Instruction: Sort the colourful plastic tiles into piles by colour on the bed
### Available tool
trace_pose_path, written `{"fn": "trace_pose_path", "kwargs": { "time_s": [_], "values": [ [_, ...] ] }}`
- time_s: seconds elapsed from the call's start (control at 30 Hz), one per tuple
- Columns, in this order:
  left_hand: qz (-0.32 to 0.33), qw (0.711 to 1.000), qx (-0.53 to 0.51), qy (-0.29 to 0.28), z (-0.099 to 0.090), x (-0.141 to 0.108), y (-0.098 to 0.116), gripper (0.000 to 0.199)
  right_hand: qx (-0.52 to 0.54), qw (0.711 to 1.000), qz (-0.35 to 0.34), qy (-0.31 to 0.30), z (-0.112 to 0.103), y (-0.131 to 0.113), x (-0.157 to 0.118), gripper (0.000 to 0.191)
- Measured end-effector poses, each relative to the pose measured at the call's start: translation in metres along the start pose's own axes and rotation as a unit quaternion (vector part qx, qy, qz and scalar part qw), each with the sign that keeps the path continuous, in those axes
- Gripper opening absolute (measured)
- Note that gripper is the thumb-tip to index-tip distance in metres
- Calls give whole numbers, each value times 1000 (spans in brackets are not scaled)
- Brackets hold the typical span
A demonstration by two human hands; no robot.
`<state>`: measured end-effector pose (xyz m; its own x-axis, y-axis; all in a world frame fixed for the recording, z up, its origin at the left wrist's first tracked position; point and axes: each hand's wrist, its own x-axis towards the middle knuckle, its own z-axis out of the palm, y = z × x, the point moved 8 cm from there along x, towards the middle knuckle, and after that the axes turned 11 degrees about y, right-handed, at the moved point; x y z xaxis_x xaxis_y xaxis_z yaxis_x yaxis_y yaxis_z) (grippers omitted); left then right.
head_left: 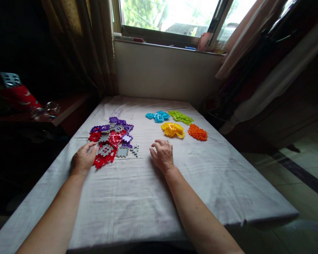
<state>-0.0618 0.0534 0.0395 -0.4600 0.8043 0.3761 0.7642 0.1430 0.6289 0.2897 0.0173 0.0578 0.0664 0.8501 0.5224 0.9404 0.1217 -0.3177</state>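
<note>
My left hand (83,158) rests at the left edge of a mixed pile of toothed plastic building tiles, thumb apart from its fingers. In that pile lie red tiles (104,161), purple tiles (118,121) and grey tiles (105,150), several overlapping. A grey square tile (122,152) and a grey triangular tile (135,150) lie at its right side. Right of them, my right hand (163,154) hovers low or rests over the cloth, fingers loosely bent and thumb apart; I see nothing held. Beyond it is a heap of yellow tiles (172,129).
Blue tiles (158,116), green tiles (181,117) and orange tiles (197,132) form separate heaps farther back and right. A pale cloth (127,201) covers the table. Left stands a dark side table (69,107) with glasses (46,110) and a red pouch (18,97).
</note>
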Motion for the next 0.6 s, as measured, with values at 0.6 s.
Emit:
{"fn": "trace_pose_path", "kwargs": {
  "time_s": [0.6],
  "values": [
    [12, 1000, -27, 8, 5, 2, -7, 35, 15, 994, -73, -75, 17, -46, -5, 17]
  ]
}}
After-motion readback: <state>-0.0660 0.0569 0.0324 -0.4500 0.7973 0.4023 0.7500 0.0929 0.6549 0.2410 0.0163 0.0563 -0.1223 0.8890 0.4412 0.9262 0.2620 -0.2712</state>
